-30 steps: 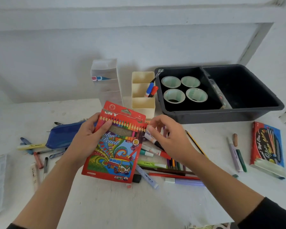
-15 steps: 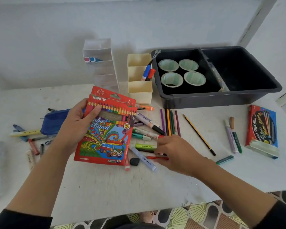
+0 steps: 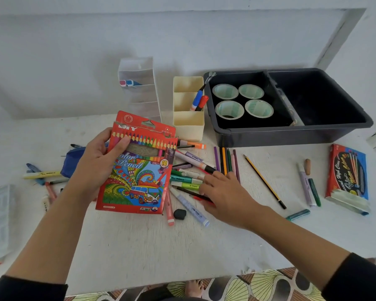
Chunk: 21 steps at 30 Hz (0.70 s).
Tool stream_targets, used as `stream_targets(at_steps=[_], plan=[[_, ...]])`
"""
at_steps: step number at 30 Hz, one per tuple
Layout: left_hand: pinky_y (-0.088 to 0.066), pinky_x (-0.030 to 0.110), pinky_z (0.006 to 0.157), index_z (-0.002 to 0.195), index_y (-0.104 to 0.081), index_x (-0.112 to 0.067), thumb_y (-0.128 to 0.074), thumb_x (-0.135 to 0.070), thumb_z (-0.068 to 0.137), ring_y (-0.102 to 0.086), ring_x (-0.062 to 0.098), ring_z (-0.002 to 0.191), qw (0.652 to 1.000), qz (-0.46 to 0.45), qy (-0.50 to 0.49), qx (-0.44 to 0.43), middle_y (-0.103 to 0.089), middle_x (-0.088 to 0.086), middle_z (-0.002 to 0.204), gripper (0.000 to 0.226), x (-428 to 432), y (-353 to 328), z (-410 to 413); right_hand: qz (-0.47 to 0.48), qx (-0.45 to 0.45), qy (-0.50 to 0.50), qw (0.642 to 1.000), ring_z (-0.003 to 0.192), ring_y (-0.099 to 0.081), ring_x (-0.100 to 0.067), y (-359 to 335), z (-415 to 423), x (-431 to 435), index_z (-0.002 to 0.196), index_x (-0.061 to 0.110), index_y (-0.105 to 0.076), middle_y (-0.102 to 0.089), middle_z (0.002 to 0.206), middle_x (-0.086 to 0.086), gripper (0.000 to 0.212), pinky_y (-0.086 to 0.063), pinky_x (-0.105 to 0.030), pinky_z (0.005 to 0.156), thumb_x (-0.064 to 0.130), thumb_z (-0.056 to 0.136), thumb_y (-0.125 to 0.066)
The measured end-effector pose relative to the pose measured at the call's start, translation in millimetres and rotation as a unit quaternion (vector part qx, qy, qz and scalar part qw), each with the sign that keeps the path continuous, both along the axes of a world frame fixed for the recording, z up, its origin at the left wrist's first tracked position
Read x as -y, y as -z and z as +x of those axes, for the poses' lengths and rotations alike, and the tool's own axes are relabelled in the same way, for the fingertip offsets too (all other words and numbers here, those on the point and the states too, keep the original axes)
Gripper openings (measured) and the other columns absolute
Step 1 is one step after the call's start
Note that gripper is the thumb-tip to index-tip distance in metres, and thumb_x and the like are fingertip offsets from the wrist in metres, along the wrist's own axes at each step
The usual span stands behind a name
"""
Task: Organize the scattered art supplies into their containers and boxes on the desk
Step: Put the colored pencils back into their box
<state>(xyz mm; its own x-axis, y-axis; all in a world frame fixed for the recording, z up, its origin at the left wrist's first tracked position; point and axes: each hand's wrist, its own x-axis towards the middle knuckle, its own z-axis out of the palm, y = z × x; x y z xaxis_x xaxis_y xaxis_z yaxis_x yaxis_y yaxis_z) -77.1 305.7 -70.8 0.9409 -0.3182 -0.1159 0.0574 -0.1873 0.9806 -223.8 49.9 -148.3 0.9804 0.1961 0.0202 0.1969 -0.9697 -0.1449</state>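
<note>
Right hand (image 3: 224, 195) lowered onto loose pens (image 3: 187, 181); grasp cannot be told.
Pencil box (image 3: 137, 170) gripped by left hand (image 3: 98, 168); sorting barely begun.

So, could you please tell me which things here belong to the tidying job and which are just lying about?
Job: left hand holding the pencil box; right hand among the loose pens; colour pencils; second red box; cream holder; clear organiser; grey bin.
Just lying about: patterned mat; the foot on it; round rolls already in the bin.

Pencil box (image 3: 139, 181) in left grip (image 3: 96, 166) — right grip (image 3: 226, 192) on markers (image 3: 186, 180)
</note>
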Motion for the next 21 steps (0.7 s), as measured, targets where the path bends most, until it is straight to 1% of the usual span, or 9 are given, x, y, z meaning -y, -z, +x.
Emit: stream_targets(at_steps=[5,11,14,16,18,19,21], plan=[[-0.058,0.054,0.087,0.12,-0.061,-0.03,-0.06,-0.04,0.094,-0.076,0.025,0.093,1.0,-0.01,-0.006,0.004,-0.076,-0.002,0.109,0.027,-3.5,-3.6,0.1,-0.028,-0.02,-0.002,0.999,0.105,-0.039,-0.017,-1.1,10.4,-5.6,0.118,0.022,-0.054,-0.051,0.118,0.003,0.031,-0.038,-0.039,0.09,0.044,0.099,-0.046],[-0.058,0.051,0.086,0.122,-0.06,-0.028,-0.06,-0.038,0.096,-0.076,0.026,0.093,1.0,-0.018,-0.015,0.004,-0.076,-0.001,0.109,0.029,-8.2,-6.7,1.1,-0.04,0.021,-0.02,0.999,0.1,-0.042,-0.017,-0.9,14.1,-7.9,0.108,0.022,-0.06,-0.055,0.109,0.003,0.024,-0.037,-0.039,0.084,0.04,0.099,-0.048],[-0.059,0.049,0.085,0.12,-0.061,-0.029,-0.06,-0.037,0.096,-0.076,0.025,0.093,1.0,-0.018,-0.015,0.003,-0.076,-0.001,0.109,0.026,-8.5,-7.8,1.4,-0.019,0.006,-0.02,1.0,0.105,-0.041,-0.017,-6.6,15.9,-11.3,0.111,0.024,-0.06,-0.053,0.11,0.005,0.022,-0.034,-0.039,0.088,0.039,0.101,-0.047],[-0.059,0.048,0.084,0.119,-0.061,-0.029,-0.06,-0.037,0.096,-0.076,0.025,0.093,1.0,-0.019,-0.015,0.004,-0.076,-0.001,0.109,0.025,-9.0,-8.7,1.7,0.04,-0.01,0.004,0.999,0.105,-0.04,-0.013,-10.9,19.2,-11.3,0.111,0.025,-0.06,-0.051,0.108,0.009,0.019,-0.031,-0.036,0.087,0.037,0.103,-0.046],[-0.059,0.047,0.083,0.117,-0.061,-0.03,-0.06,-0.037,0.095,-0.076,0.025,0.093,1.0,-0.022,-0.018,0.007,-0.076,-0.001,0.109,0.023,-11.0,-10.4,2.5,0.137,-0.019,0.048,0.989,0.097,-0.042,-0.008,-19.9,26.9,-11.8,0.106,0.026,-0.06,-0.051,0.101,0.012,0.014,-0.034,-0.031,0.085,0.033,0.103,-0.049],[-0.06,0.046,0.081,0.117,-0.061,-0.03,-0.06,-0.037,0.095,-0.076,0.025,0.092,1.0,-0.022,-0.019,0.009,-0.076,-0.001,0.109,0.023,-12.1,-11.2,3.2,0.2,-0.021,0.071,0.977,0.091,-0.045,-0.005,-26.5,32.2,-12.1,0.104,0.024,-0.06,-0.052,0.097,0.012,0.011,-0.037,-0.026,0.082,0.03,0.102,-0.05],[-0.063,0.04,0.071,0.115,-0.061,-0.031,-0.059,-0.037,0.096,-0.076,0.023,0.09,0.999,-0.022,-0.021,0.013,-0.076,-0.002,0.107,0.02,-13.3,-13.5,3.7,0.315,-0.015,0.118,0.942,0.08,-0.048,-0.002,-42.1,44.1,-13.0,0.1,0.019,-0.061,-0.055,0.09,0.013,0.011,-0.039,-0.014,0.07,0.024,0.103,-0.051]])
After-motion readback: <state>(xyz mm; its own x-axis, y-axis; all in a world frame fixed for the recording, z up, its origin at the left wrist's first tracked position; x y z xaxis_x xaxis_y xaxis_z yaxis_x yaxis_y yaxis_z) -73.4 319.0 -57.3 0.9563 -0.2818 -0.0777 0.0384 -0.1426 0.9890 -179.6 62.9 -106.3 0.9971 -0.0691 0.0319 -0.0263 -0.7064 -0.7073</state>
